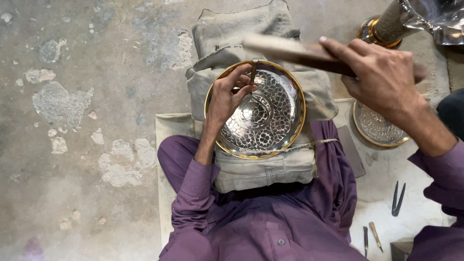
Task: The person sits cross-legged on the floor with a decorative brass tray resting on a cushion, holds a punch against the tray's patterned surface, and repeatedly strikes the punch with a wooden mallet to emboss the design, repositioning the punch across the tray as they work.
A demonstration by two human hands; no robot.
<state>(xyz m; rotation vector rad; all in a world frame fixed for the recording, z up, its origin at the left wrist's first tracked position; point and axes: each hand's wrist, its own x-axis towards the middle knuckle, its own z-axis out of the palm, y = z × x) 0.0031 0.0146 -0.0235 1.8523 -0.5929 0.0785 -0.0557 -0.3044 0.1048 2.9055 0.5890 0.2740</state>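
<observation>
A round engraved metal plate (275, 121) with a gold rim lies on a grey cloth cushion (266, 169) over my lap. My left hand (227, 99) rests on the plate's left side and pinches a thin metal chisel (253, 70) upright against the patterned surface. My right hand (382, 77) is raised above and to the right of the plate, gripping the handle of a hammer (285, 48), whose blurred head hovers over the chisel's top.
A second engraved gold-rimmed plate (377, 128) lies at the right on a pale mat (386, 193). A metal vase (396, 21) stands at the top right. Dark tweezers (398, 198) and two small chisels (371, 237) lie on the mat. Cracked concrete floor (72, 121) spreads left.
</observation>
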